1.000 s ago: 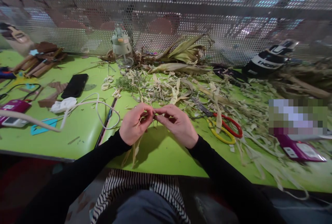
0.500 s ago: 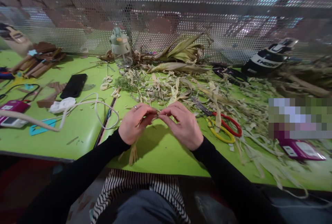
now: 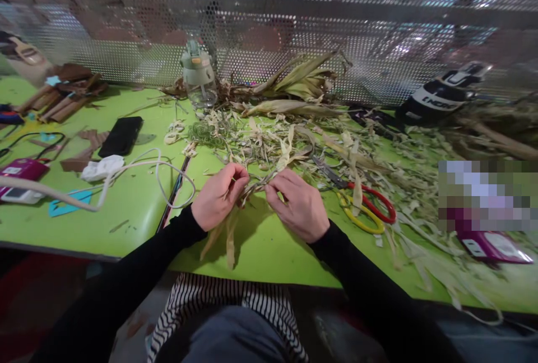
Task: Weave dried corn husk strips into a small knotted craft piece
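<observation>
Between my two hands a strip of twisted corn husk (image 3: 254,185) stretches just above the green table. My left hand (image 3: 218,198) is closed in a pinch on its left end, and pale loose husk tails (image 3: 230,242) hang below that hand towards the table edge. My right hand (image 3: 298,203) pinches the other end between thumb and fingers. Right behind both hands lies a heap of shredded corn husks (image 3: 260,147). Scissors (image 3: 330,174) with one red and one yellow handle rest to the right of my right hand, a husk strip across them.
A clear bottle (image 3: 199,77) and whole husks (image 3: 302,85) stand along the perforated metal screen (image 3: 260,27). On the left lie a black phone (image 3: 121,136), a white cable (image 3: 155,164) and a purple device (image 3: 25,170). A black bottle (image 3: 439,97) leans at the right.
My hands have moved slightly apart, so more of the twisted husk shows between them. The hanging tails have swung right and spread. My view has shifted a little.
</observation>
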{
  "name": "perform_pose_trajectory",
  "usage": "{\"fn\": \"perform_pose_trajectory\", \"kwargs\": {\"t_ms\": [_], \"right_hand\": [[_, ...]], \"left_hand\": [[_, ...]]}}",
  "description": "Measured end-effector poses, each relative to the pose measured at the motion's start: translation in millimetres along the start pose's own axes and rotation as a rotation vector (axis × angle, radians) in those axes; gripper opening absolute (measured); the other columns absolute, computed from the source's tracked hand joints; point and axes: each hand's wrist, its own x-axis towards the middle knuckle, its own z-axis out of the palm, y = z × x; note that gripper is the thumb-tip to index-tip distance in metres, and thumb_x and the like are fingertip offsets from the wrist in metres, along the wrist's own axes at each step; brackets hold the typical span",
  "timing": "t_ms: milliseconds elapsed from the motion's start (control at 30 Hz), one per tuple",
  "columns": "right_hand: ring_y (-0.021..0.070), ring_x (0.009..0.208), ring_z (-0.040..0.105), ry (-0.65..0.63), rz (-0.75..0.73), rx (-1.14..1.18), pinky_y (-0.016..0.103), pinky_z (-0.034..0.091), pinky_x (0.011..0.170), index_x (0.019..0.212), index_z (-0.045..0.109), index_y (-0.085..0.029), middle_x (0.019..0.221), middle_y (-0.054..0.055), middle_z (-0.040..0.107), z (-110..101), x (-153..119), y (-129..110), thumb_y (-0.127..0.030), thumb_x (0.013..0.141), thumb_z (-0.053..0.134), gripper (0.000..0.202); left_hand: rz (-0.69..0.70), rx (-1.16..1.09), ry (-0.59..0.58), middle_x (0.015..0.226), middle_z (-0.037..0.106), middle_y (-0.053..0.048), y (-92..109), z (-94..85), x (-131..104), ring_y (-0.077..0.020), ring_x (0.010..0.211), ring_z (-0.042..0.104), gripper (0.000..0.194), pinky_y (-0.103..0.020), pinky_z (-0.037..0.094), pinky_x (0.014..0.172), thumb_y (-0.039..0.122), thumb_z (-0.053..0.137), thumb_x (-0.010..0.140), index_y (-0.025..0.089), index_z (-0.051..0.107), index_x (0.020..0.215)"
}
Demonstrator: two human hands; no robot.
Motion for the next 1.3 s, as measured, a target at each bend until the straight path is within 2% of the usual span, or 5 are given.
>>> {"fn": "perform_pose_trajectory", "kwargs": {"t_ms": [367, 600, 833, 1100, 1300], "right_hand": [[0.0116, 0.064, 0.054, 0.167, 0.179, 0.464, 0.024, 0.042, 0.053, 0.078, 0.065, -0.018, 0.075, 0.002, 0.061, 1.1, -1.3, -5.1, -0.02, 0.08, 0.062, 0.004], [0.0059, 0.046, 0.033, -0.122, 0.513, 1.194, 0.021, 0.025, 0.043, 0.082, 0.06, -0.019, 0.061, -0.004, 0.047, 8.0, -2.1, -3.3, -0.035, 0.082, 0.061, 0.016], [0.0063, 0.049, 0.032, -0.179, 0.555, 1.275, 0.022, 0.021, 0.045, 0.077, 0.06, -0.019, 0.058, -0.005, 0.042, 1.7, -3.4, -4.3, -0.035, 0.078, 0.067, 0.018], [0.0034, 0.043, 0.023, -0.027, 0.74, 1.323, 0.02, 0.016, 0.041, 0.072, 0.056, -0.018, 0.055, -0.007, 0.039, 9.0, 2.7, 0.6, -0.032, 0.073, 0.07, 0.02], [0.0034, 0.043, 0.025, -0.02, 0.802, 1.189, 0.019, 0.016, 0.039, 0.072, 0.054, -0.018, 0.053, -0.009, 0.037, 15.8, 2.9, 6.2, -0.035, 0.071, 0.07, 0.024]], "left_hand": [[-0.047, -0.039, -0.13, 0.057, 0.057, 0.004, 8.2, 13.3, -7.1, -0.0073, 0.046, 0.056, 0.018, -0.018, 0.045, 0.05, 0.033, 0.04, 0.091, 0.018, 0.046, 0.082], [-0.102, -0.197, -0.213, 0.051, 0.052, 0.006, -0.7, 12.7, -7.6, -0.0076, 0.041, 0.051, 0.021, -0.018, 0.041, 0.046, 0.037, 0.041, 0.09, 0.019, 0.046, 0.082], [0.082, 0.105, -0.11, 0.054, 0.048, 0.006, 7.6, 6.7, -5.6, -0.0074, 0.049, 0.047, 0.022, -0.022, 0.038, 0.056, 0.033, 0.042, 0.09, 0.018, 0.048, 0.076], [0.011, 0.152, -0.126, 0.052, 0.048, 0.006, 1.5, 6.6, 2.0, -0.008, 0.048, 0.045, 0.018, -0.022, 0.037, 0.054, 0.03, 0.043, 0.09, 0.017, 0.052, 0.081], [0.299, 0.001, 0.002, 0.095, 0.061, -0.008, 4.3, 3.1, -2.9, -0.0088, 0.07, 0.054, 0.015, -0.02, 0.045, 0.059, 0.026, 0.056, 0.082, 0.014, 0.06, 0.073]]}}
